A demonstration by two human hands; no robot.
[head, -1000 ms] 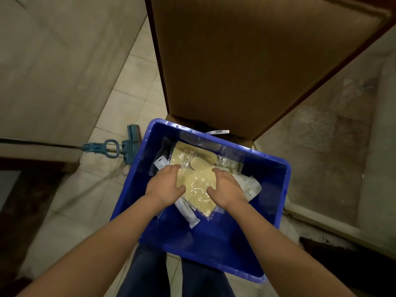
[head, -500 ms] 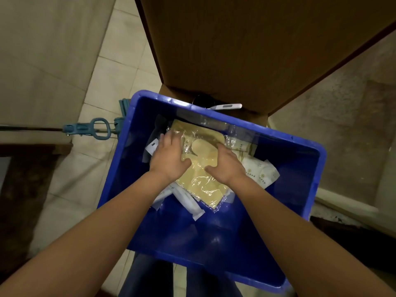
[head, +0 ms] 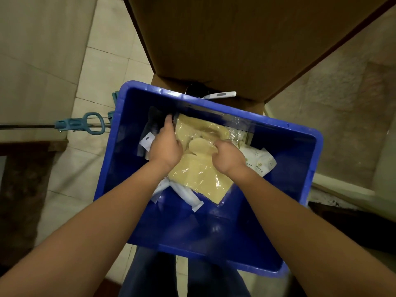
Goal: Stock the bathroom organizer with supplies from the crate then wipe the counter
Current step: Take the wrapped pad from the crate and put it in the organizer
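Shows a glossy royal blue on the crate (head: 300,189). Inside, finds a pale yellow packet (head: 199,174) under clear, shiny film, white sachets (head: 261,162) printed with small gold emblems, and a white label (head: 146,140) bearing a dark mark. Beyond the rim, picks out a white thermometer (head: 220,94) with a grey window, a teal mop clamp (head: 85,123), a plain brown door (head: 235,39), beige floor tiles (head: 107,61) with pale grout lines, and dark blue trousers (head: 150,275).

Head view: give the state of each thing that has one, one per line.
Blue crate: open-topped, partly filled.
Beige pack: clear-wrapped, lying atop the white packets.
Left grip: holds the pack's left edge.
Right grip: pinches the pack's wrap.
Thermometer: lying flat beyond the crate.
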